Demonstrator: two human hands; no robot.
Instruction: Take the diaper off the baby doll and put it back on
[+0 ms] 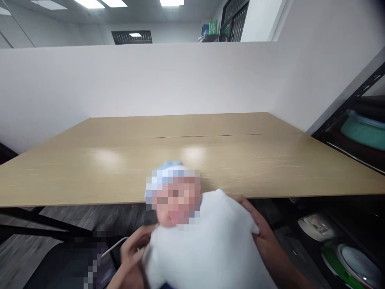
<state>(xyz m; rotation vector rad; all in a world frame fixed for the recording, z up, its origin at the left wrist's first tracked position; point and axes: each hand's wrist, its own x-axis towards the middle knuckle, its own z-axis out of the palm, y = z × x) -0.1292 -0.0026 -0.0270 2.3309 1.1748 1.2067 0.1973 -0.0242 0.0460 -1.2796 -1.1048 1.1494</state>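
Note:
A baby doll (177, 192) with a light-blue and white cap lies in front of me at the table's near edge, its face pixelated. White cloth (207, 241), seemingly a top, covers its body, and a bit of dark blue shows at the bottom. My left hand (134, 255) is closed at the doll's side on the left, fingers curled against the white cloth. Around the opposite side, by the shoulder, my right hand (258, 228) grips it, with some fingertips hidden behind the cloth.
A wide wooden table (120, 172) reaches back to a white partition (180, 80). On the right stands a black shelf rack (345, 96) with a teal container (363, 130). Lower right are a white item (315, 226) and a green-rimmed round object (339, 261). A dark chair (66, 265) is lower left.

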